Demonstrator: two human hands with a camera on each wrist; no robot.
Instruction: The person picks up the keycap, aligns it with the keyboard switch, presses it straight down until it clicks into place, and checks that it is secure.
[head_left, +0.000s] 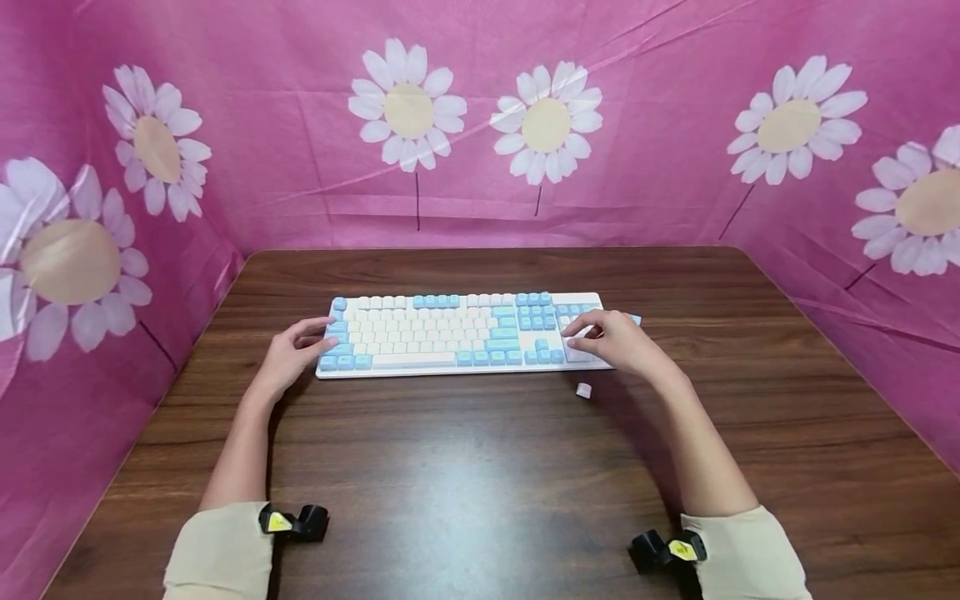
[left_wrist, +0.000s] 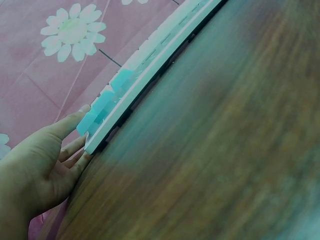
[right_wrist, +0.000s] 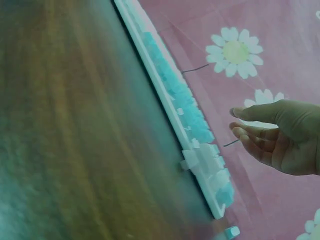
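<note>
A white and light-blue keyboard (head_left: 420, 337) lies on the table. My left hand (head_left: 288, 354) holds its left end; in the left wrist view the thumb (left_wrist: 75, 120) is on a blue key and the other fingers are against the side edge. Over the number pad is my right hand (head_left: 618, 337). In the right wrist view, this hand (right_wrist: 285, 137) hovers above the keys, its thumb and fingertips apart with nothing visible between them. A loose pale keycap (head_left: 583, 390) lies in front of the keyboard's right part. Part of the number pad is hidden by the right hand.
Past the keyboard's right end sits a small blue piece (head_left: 636, 319), seen as a blue-and-white keycap (right_wrist: 232, 232) in the right wrist view. A pink cloth with daisies (head_left: 465, 200) hangs around the brown wooden table (head_left: 450, 467). Both wrists carry black camera mounts.
</note>
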